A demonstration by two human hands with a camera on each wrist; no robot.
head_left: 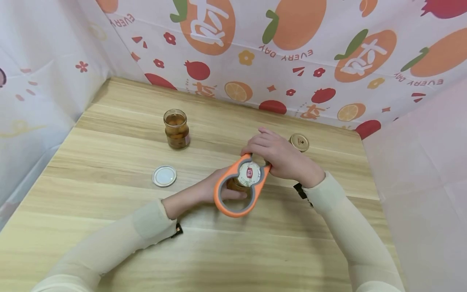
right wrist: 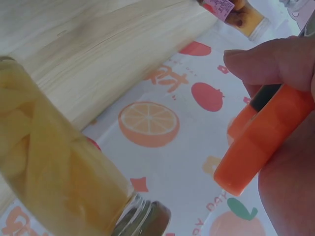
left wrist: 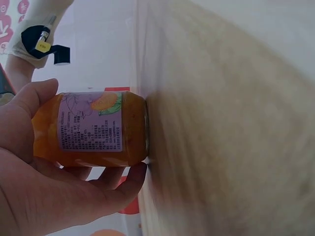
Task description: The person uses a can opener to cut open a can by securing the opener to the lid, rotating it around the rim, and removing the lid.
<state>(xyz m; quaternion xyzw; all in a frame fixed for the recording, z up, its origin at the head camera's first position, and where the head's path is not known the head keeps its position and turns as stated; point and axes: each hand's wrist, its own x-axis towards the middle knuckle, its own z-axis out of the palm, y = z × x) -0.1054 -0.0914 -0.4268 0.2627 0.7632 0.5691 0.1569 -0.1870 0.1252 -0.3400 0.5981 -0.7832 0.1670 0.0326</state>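
My left hand (head_left: 218,187) grips a glass jar (left wrist: 91,129) of orange fruit with a purple label; its base meets the wooden table. A white printed lid (head_left: 249,173) tops that jar. My right hand (head_left: 271,152) holds the handle end of an orange jar opener (right wrist: 261,142) lined in grey. Seen from the head, the opener's narrower opening frames the lid, while its wide loop lies over my left thumb. Whether the opener touches the lid, I cannot tell. In the left wrist view, my fingers curl around the jar's lower side.
A lidless jar (head_left: 176,132) of fruit in liquid stands at the back left. Closer lies a loose white-rimmed lid (head_left: 164,176). Behind my right hand is a gold-lidded jar (head_left: 300,142), whose yellow pieces show in the right wrist view. Printed curtains (head_left: 233,61) border the table (head_left: 109,162).
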